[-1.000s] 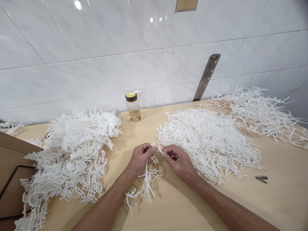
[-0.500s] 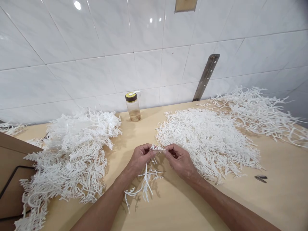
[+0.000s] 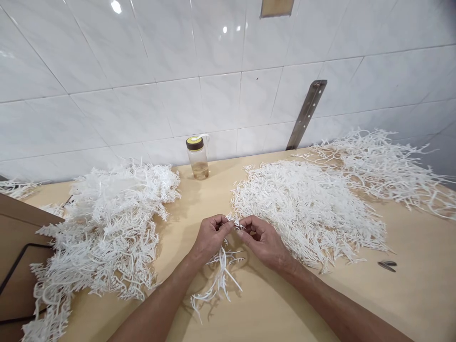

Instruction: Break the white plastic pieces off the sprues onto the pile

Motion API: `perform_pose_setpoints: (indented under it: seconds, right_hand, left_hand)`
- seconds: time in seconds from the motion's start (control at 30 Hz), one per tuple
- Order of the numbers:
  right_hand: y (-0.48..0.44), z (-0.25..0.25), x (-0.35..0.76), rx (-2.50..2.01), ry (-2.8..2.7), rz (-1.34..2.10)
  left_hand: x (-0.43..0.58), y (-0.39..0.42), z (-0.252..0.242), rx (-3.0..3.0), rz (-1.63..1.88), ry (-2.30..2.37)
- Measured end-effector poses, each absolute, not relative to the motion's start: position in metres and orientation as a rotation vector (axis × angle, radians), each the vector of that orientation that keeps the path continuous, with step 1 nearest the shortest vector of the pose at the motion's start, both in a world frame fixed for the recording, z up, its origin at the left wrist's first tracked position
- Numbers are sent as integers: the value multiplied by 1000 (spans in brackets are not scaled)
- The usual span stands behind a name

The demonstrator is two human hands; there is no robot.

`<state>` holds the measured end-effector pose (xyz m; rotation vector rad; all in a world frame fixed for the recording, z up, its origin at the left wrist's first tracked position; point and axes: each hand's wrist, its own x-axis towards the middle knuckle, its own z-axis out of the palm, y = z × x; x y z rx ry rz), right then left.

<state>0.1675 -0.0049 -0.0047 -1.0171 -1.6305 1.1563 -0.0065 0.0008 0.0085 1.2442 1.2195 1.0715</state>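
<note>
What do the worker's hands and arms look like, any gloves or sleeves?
Left hand and right hand are bare: no gloves, rings or tape visible. Left forearm and right forearm are uncovered to the frame edge, with no sleeves, watch or wristband.

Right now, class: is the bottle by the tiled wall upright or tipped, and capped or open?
Upright and capped: the bottle stands on its base on the table, brown-and-yellow lid on top.

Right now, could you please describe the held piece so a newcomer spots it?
On the wooden table, find the gap between the left heap and middle heap of white plastic. There the left hand and right hand pinch one branched sprig, the only one held.
</note>
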Motion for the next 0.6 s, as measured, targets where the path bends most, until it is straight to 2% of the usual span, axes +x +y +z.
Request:
perform_pose_setpoints:
  seconds: [0.6]
  right_hand:
    - [-2,-16,167,-1086,-1601,1143]
  left_hand:
    - [-4,-2,12,1028,1086,1135]
